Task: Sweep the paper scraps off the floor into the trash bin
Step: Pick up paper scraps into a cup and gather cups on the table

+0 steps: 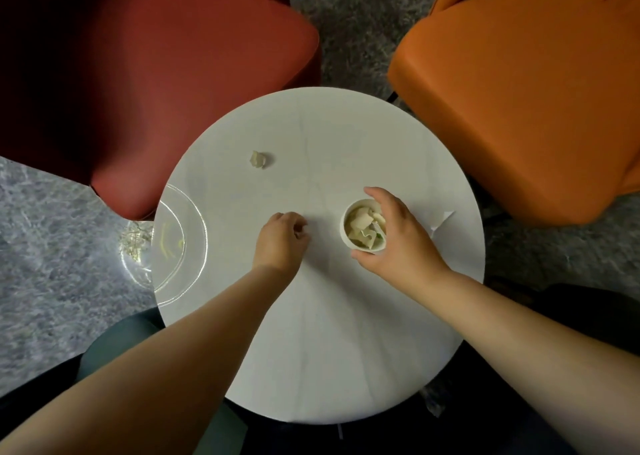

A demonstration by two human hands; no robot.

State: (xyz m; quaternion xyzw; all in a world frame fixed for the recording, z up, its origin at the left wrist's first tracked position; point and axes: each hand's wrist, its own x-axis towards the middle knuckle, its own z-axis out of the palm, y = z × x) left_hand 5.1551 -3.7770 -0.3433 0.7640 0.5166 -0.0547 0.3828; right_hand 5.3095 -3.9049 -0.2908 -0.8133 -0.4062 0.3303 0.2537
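Left hand (282,238) fingers curl under, contents unclear. Right hand (398,236) covers cup (362,226) far side. Both chairs cut by frame edges: red chair (138,73), orange chair (526,97).

The single head-worn camera looks almost straight down at close range onto a round white desk (346,333) in mid-frame, both forearms entering from the bottom corners, chairs filling the upper corners.
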